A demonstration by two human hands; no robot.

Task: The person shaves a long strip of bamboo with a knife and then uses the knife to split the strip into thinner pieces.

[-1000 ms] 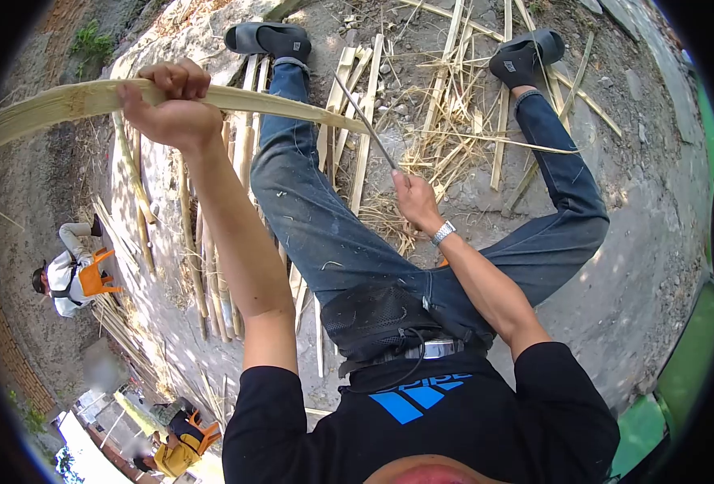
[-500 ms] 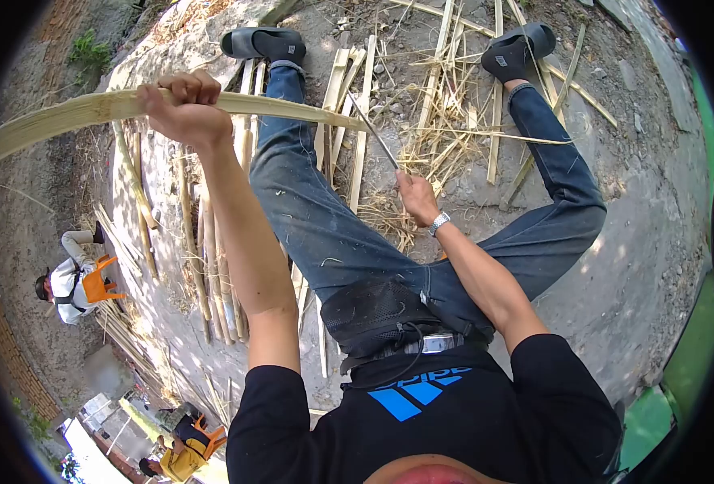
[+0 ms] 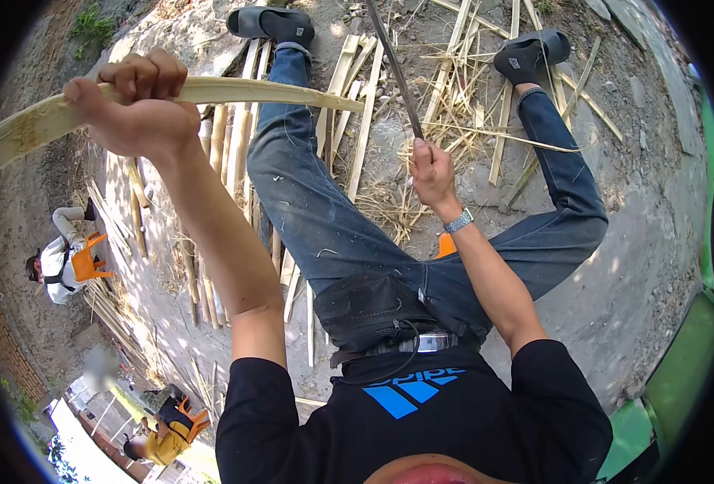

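My L hand [image 3: 135,109] is fisted tight on the bamboo strip [image 3: 276,93], held up over my L leg. R hand [image 3: 431,171] is clenched on the knife [image 3: 393,64], blade up, near the strip's tip. Bamboo offcuts [image 3: 357,137] litter the ground.

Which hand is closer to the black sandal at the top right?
Right. The right hand, gripping a long blade, is below and left of that sandal. The left hand holds a bamboo strip far left, beyond the other leg.

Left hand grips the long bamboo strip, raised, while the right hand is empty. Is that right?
Not quite. In the head view the left hand does grip the bamboo strip, but the right hand holds a long thin blade.
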